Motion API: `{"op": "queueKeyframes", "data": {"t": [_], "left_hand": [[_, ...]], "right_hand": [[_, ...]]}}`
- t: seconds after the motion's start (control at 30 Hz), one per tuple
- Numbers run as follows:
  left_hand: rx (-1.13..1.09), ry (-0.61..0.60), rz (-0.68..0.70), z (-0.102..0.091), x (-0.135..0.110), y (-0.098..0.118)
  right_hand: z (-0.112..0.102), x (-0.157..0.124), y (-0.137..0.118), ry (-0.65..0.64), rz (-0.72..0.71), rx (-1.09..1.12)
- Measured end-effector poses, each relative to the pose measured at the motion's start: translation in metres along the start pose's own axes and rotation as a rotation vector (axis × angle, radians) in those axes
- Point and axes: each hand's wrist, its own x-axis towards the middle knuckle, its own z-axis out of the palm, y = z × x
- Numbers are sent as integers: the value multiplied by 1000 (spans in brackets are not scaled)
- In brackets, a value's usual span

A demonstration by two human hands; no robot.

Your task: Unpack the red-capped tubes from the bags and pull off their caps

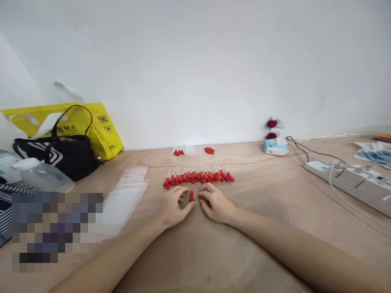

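Between my hands, a single red rubber dropper bulb (191,196) stands on the table. My left hand (175,206) is curved beside it, thumb and fingers apart, with the thumb tip close to the bulb's base; nothing shows in its grip. On the other side, my right hand (216,203) is closed in a pinch on a thin clear glass tube (199,186), of which only a short end shows. Just beyond both hands lies a row of glass droppers (198,177), red bulbs toward me and clear tubes pointing at the wall.
Clear bags (194,150) with loose red bulbs (209,150) lie by the wall. Plastic zip bags (131,187), a black bag (76,156), a yellow bag (106,134) and a bottle (45,175) sit left. Rightward are a tissue pack (275,147) and a power strip (351,181) with cables.
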Motion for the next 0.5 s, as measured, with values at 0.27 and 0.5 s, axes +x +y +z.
{"op": "queueKeyframes", "data": {"t": [0.27, 0.5], "left_hand": [[-41, -80, 76, -7, -5, -1], [24, -99, 150, -3, -2, 3]], "right_hand": [[-5, 0, -7, -65, 21, 41], [-9, 0, 2, 166, 26, -17]]}}
